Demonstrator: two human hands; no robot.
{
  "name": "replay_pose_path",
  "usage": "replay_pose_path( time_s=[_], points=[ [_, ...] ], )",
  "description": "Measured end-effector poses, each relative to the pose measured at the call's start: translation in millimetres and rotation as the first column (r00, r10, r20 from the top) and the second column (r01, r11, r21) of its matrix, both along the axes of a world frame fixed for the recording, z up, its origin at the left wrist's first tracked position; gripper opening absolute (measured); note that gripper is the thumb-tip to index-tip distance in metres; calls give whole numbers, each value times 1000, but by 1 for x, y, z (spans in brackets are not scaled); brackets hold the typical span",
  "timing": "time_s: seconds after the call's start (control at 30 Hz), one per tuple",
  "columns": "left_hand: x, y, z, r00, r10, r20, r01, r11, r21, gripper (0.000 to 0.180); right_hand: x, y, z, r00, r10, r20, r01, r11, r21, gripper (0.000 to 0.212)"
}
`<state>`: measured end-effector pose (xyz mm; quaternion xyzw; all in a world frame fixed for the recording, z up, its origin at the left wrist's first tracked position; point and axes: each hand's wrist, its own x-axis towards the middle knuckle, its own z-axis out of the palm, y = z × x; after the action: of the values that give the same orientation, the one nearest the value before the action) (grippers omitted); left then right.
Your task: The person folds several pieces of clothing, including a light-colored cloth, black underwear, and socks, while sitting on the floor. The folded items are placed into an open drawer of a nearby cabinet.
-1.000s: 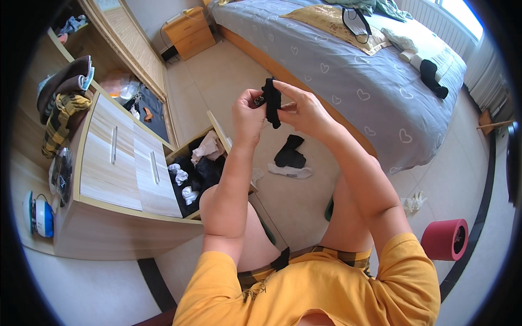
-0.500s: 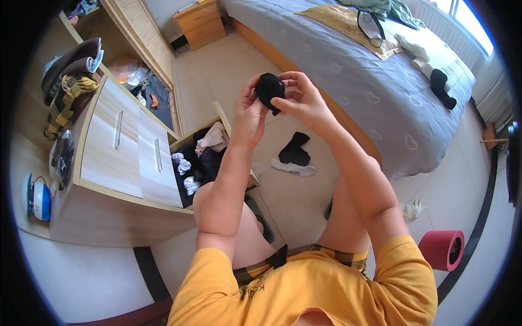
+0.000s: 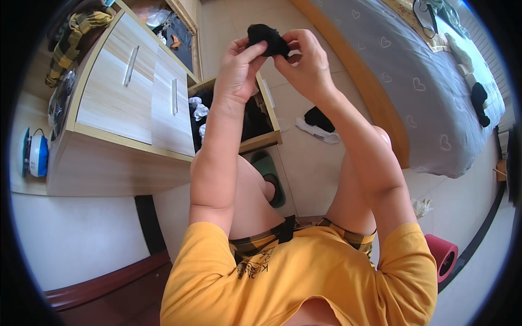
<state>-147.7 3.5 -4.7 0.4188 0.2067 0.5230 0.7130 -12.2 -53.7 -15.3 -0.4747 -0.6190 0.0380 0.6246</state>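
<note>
A bunched-up black sock (image 3: 267,40) is held up between my hands, above the floor between the drawer and the bed. My left hand (image 3: 235,68) pinches its left side, thumb lying across the front. At its lower right edge, my right hand (image 3: 309,65) grips the fabric between thumb and fingers. Below on the floor lie another black sock (image 3: 318,119) and a white sock (image 3: 317,132), partly behind my right forearm. The pulled-out drawer (image 3: 261,142) beside my left forearm contains dark clothing and white bundles (image 3: 200,112).
The wooden cabinet (image 3: 117,89) stands at left, with folded clothes (image 3: 81,41) and a blue-white appliance (image 3: 38,155) beside it. A bed (image 3: 402,81) fills the upper right, a dark sock (image 3: 479,103) on its edge. A pink roller (image 3: 441,254) lies at lower right; a green slipper (image 3: 266,168) is on my foot.
The view has shifted, so the cabinet and bed sit higher. The black sock has gone from a rounded ball to a looser, wider shape, and my fingers have changed position on it.
</note>
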Motion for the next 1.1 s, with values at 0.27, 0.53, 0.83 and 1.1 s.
replay_pose_path(
  time_s=[0.27,0.53,0.83,1.1],
  points=[
    [-30,22,-22,940,203,-273,-192,979,68,23,-30,33,-28,994,-94,-53,84,981,-175,26],
    [-56,82,-106,595,191,-780,-149,981,127,18,6,29,-46,962,-150,227,217,927,-307,27],
    [7,32,-116,-60,682,-729,467,664,583,35,108,-29,-26,962,-225,156,248,957,-152,1],
    [165,-56,-35,638,416,-648,486,436,758,29,231,-103,-6,716,-697,38,698,714,-59,11]
  ],
)
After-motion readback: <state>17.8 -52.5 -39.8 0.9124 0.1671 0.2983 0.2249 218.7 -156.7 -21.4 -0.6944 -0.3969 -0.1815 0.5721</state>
